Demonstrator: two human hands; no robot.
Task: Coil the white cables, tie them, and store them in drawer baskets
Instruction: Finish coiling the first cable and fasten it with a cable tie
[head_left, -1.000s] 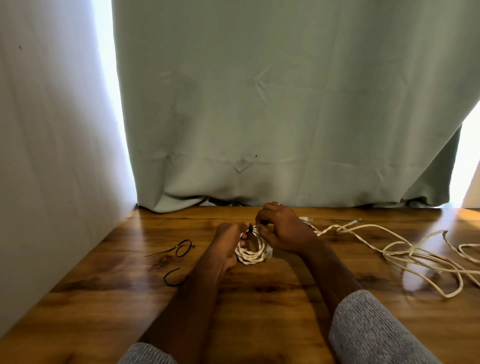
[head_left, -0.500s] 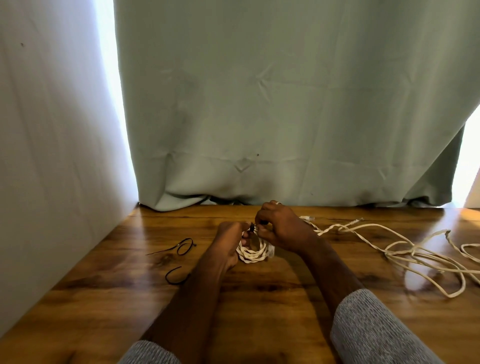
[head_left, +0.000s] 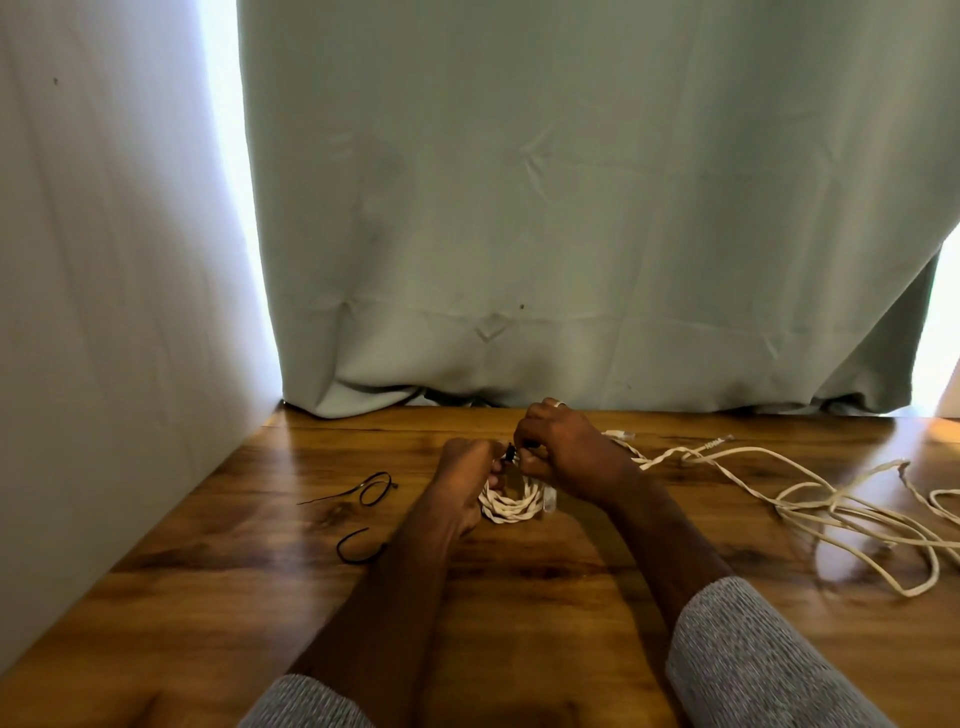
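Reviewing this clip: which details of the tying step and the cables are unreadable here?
- Black tie, head view: fastened or not is hidden between the left hand and right hand.
- Coiled cable: its top is covered by both hands.
- Loose cable: cut off by the right edge.
- Drawer baskets: not in view.

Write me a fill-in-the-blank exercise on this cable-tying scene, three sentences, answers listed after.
1. Both hands hold the coiled cable, whose colour is ____.
2. The loose cable lies on the wooden table to the person's ____.
3. The number of spare black ties lying left of the left hand is ____.

Answers: white; right; two
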